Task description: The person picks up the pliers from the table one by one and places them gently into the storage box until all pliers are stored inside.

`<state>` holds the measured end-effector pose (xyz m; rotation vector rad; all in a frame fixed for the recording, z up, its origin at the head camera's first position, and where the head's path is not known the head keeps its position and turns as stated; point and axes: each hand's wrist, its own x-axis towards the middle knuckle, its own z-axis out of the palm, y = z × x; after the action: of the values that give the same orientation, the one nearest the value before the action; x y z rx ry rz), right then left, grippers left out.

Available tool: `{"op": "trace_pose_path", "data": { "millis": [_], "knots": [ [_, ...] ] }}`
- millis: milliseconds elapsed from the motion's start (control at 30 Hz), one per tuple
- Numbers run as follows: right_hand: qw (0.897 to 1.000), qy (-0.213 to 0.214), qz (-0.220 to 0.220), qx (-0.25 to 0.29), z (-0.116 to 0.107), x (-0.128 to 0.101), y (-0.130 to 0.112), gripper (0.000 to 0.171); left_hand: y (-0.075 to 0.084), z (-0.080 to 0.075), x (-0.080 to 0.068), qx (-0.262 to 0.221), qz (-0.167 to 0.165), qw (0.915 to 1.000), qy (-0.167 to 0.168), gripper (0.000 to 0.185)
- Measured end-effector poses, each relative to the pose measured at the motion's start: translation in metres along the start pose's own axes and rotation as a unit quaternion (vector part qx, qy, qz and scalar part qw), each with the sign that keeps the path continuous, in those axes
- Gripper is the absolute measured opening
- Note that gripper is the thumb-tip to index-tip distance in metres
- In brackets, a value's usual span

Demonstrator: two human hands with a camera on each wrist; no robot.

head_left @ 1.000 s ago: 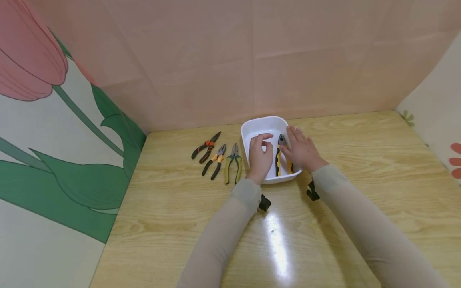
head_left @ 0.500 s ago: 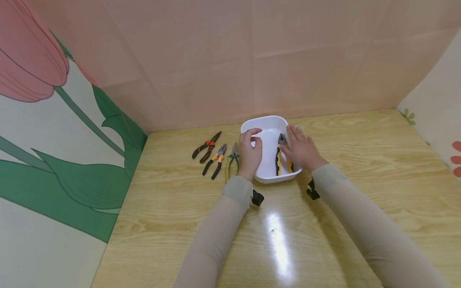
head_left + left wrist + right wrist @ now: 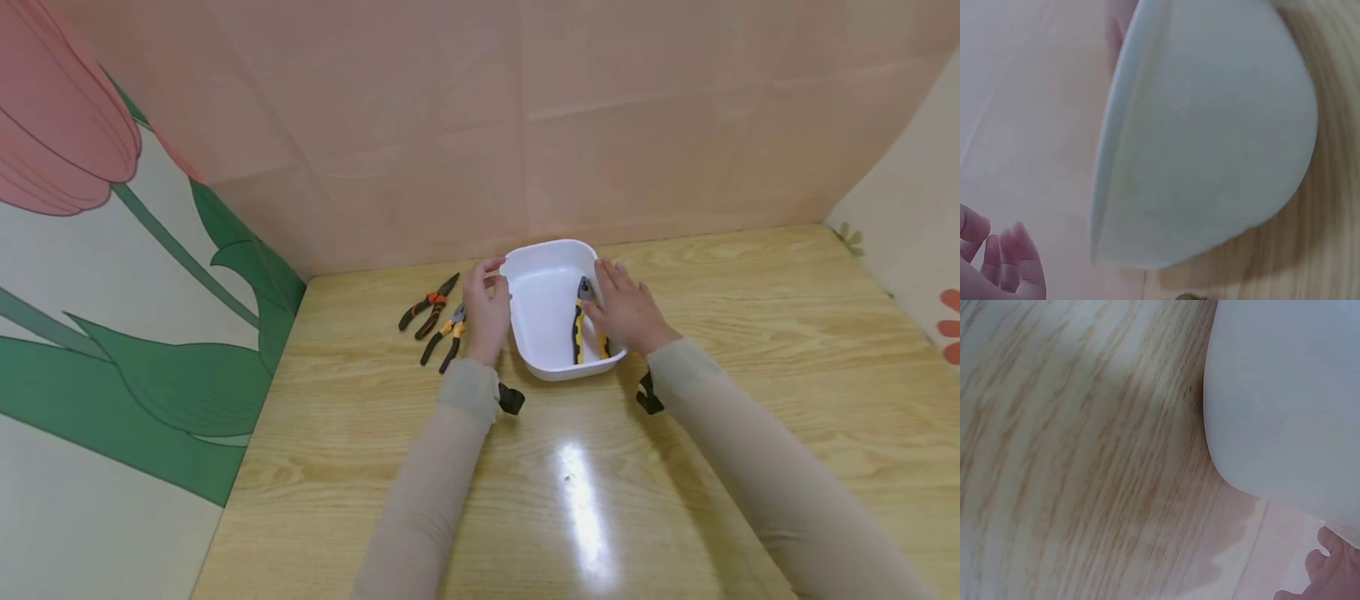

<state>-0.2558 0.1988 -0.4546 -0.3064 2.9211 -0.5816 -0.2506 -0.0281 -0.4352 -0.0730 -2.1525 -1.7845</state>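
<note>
My left hand [image 3: 487,315] hovers just left of the white plastic bin [image 3: 543,333], its fingers loosely bent with nothing between them. In the left wrist view those fingers [image 3: 1019,259] show apart from the bin's outer wall [image 3: 1210,144]. My right hand [image 3: 632,315] rests with straight fingers along the bin's right rim. Inside the bin, on the right, lie pliers with yellow and black handles [image 3: 578,335], partly covered by the right hand. Green-handled pliers, seen earlier left of the bin, are hidden behind the left hand and wrist.
Left on the wooden table [image 3: 337,417] lie long-nose pliers with black and orange handles [image 3: 432,308]. Beside them are pliers with yellow and black handles [image 3: 452,335], their tip partly covered by my left hand. A pink sheet [image 3: 412,150] rises behind the table.
My left hand has moved left, from over the bin's inside, across its left rim, to over the green-handled pliers. The right hand has stayed at the right rim.
</note>
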Motion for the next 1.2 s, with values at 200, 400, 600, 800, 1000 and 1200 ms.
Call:
{"op": "trace_pose_path", "data": {
  "millis": [200,400,600,800,1000,1200],
  "knots": [
    [1.0,-0.002,0.0,0.0,-0.001,-0.001,-0.001,0.081,0.0,-0.015,0.008,0.006,0.006,0.9997,0.024,0.028],
    [1.0,-0.006,-0.001,-0.002,-0.002,-0.002,-0.001,0.081,-0.004,-0.025,0.013,0.012,0.004,0.9995,0.03,0.029],
    [1.0,-0.009,0.006,-0.001,-0.003,-0.002,-0.002,0.082,-0.012,-0.036,0.015,0.004,-0.035,0.9993,0.016,0.032],
    [1.0,-0.011,0.011,0.003,-0.003,-0.003,-0.002,0.082,-0.021,-0.046,0.018,0.02,-0.044,0.9988,0.01,0.031],
    [1.0,-0.007,0.008,0.006,-0.001,-0.003,0.0,0.084,-0.023,-0.058,0.021,0.028,-0.054,0.9982,0.004,0.028],
    [1.0,-0.01,0.011,0.007,-0.001,-0.002,0.0,0.085,-0.025,-0.07,0.022,0.03,-0.076,0.9966,0.007,0.029]
  ]
}}
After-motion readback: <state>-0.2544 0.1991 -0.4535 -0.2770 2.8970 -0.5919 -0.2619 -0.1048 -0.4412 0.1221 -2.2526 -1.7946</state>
